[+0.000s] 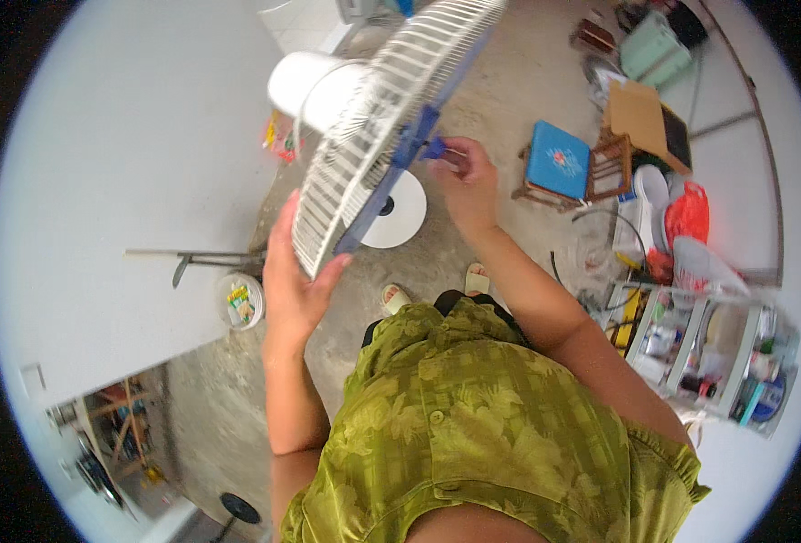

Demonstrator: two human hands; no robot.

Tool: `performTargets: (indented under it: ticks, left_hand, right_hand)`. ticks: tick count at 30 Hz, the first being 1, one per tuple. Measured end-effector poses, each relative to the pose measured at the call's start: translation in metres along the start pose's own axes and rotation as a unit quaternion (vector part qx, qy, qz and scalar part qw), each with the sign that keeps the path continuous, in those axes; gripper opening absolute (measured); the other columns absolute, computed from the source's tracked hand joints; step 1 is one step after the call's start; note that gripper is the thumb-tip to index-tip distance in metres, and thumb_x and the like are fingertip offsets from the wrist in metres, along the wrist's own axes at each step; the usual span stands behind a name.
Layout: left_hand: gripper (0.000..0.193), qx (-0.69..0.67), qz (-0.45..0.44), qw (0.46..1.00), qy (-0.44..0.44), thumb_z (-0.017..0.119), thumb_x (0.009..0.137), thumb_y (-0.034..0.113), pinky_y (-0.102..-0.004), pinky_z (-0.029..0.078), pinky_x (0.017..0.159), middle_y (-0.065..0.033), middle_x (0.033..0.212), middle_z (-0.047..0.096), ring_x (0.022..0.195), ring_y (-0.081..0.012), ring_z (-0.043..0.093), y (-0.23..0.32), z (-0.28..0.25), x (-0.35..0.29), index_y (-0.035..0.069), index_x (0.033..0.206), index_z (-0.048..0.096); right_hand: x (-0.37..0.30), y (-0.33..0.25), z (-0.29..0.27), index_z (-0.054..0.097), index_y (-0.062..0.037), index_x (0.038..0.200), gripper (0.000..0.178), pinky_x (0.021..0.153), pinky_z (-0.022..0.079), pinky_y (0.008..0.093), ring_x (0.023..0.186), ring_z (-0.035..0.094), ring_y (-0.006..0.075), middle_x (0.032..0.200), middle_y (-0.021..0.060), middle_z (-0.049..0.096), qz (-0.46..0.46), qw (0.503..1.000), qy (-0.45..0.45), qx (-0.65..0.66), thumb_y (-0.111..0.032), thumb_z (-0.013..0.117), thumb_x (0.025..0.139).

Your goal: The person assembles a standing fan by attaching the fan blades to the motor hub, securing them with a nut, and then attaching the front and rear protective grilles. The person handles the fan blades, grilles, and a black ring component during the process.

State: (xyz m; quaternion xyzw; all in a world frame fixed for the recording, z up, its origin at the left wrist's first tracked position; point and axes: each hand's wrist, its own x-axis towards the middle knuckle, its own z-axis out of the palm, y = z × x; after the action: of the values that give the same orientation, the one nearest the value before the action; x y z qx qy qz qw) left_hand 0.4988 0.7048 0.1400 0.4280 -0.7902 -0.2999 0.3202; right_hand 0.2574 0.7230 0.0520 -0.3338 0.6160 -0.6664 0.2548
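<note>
A standing fan tilts in front of me, its white wire guard [351,149] seen edge-on and slightly blurred. Behind the guard sits the white motor housing [308,90]; on the side facing right are translucent blue fan blades [375,213]. My left hand [294,294] grips the guard's lower rim, thumb on one side and fingers on the other. At the fan's centre, the bent fingers of my right hand [469,185] close on a small blue knob [433,148]. Below, the round white base [405,213] rests on the floor.
A small wooden chair with a blue seat [559,158] stands at right, beside a cardboard box [640,118]. Nearer are a red bag [687,215] and a shelf rack [699,348] of household items. A white bucket [240,303] stands by the left wall [138,163].
</note>
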Motion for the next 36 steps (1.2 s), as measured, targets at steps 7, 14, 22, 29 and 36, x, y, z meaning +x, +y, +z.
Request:
performTargets:
  ticks: [7,14,22,29,36]
  left_hand:
    - [0.082,-0.010,-0.012,1.000,-0.024,0.076,0.069,0.001,-0.0372,0.035,0.103,-0.0181,0.133,0.045,0.122,-0.0273,0.045,-0.011,-0.001,-0.002,0.000,0.138,0.030]
    - [0.083,-0.024,-0.028,0.998,-0.044,0.074,0.072,0.000,-0.0381,0.034,0.104,-0.0195,0.135,0.043,0.125,-0.0281,0.043,-0.002,0.000,0.001,0.001,0.140,0.026]
    - [0.083,-0.065,-0.023,0.997,-0.045,0.072,0.075,0.000,-0.0380,0.032,0.105,-0.0203,0.137,0.042,0.127,-0.0274,0.042,-0.004,0.000,0.000,0.002,0.142,0.023]
    - [0.084,-0.070,-0.029,0.996,-0.045,0.072,0.075,0.001,-0.0392,0.032,0.105,-0.0212,0.136,0.042,0.127,-0.0285,0.042,-0.007,-0.001,-0.002,0.002,0.142,0.023]
    - [0.082,-0.061,-0.034,0.996,-0.049,0.072,0.075,0.001,-0.0388,0.032,0.105,-0.0205,0.136,0.043,0.126,-0.0278,0.042,-0.001,-0.001,0.000,0.002,0.142,0.024]
  right_hand:
    - [0.003,0.015,0.001,0.056,-0.0036,0.102,0.034,0.066,0.054,0.0284,0.090,0.064,0.0195,0.098,0.0101,0.063,-0.052,0.998,0.011,-0.019,-0.001,0.071,0.072]
    - [0.005,0.013,0.002,0.054,-0.0037,0.103,0.032,0.068,0.054,0.0273,0.089,0.064,0.0166,0.096,0.0078,0.064,-0.040,0.999,-0.001,0.020,0.004,0.068,0.075]
    - [0.008,0.016,0.003,0.055,-0.0043,0.102,0.036,0.063,0.054,0.0303,0.086,0.064,0.0216,0.101,0.0109,0.062,-0.053,0.999,0.000,0.012,0.002,0.072,0.070]
    - [0.009,0.017,0.003,0.055,-0.0038,0.101,0.035,0.065,0.054,0.0309,0.083,0.065,0.0217,0.093,0.0112,0.064,-0.051,0.999,-0.005,0.017,-0.003,0.073,0.071]
    - [0.011,0.027,0.004,0.056,-0.0014,0.100,0.032,0.063,0.053,0.0298,0.079,0.065,0.0194,0.086,0.0119,0.065,-0.042,0.998,-0.009,0.045,-0.008,0.073,0.074]
